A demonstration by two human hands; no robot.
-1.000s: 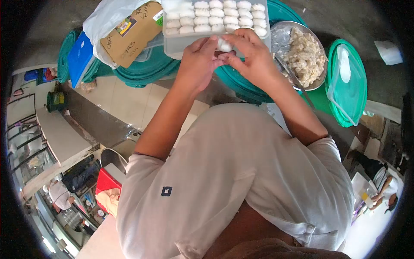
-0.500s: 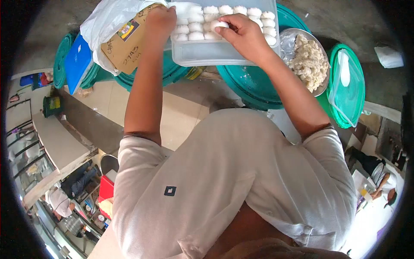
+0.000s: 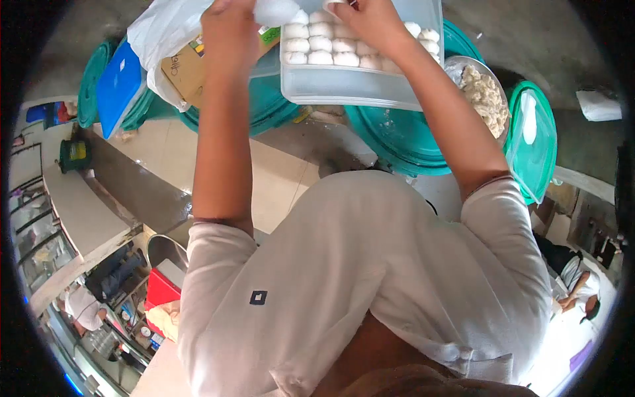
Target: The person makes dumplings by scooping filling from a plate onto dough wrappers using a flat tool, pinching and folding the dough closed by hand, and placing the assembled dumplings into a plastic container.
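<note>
A clear plastic tub [image 3: 350,89] holds rows of round white dough balls [image 3: 320,44]. My right hand [image 3: 374,23] reaches over the tub, thumb and fingers pinched on a white dough ball [image 3: 335,4] at the top edge of the view. To its left, my left hand [image 3: 228,26] is closed beside the tub's far left corner, its fingertips partly cut off by the frame. A thin white sheet [image 3: 276,12] comes out from that hand towards the dough balls. Under my left hand lies a brown cardboard piece [image 3: 182,74] with handwriting, partly wrapped in a white plastic bag [image 3: 162,30].
Green lidded drums [image 3: 397,142] stand beneath the tub. A metal bowl of pale lumpy mixture [image 3: 485,99] sits at the right, beside a green lid [image 3: 537,149]. A blue lid [image 3: 121,89] leans at the left. Other people [image 3: 86,308] are in the background.
Both my hands have moved up and away from me, the right one carrying the dough ball off the near rows. The tub appears shifted right in the view.
</note>
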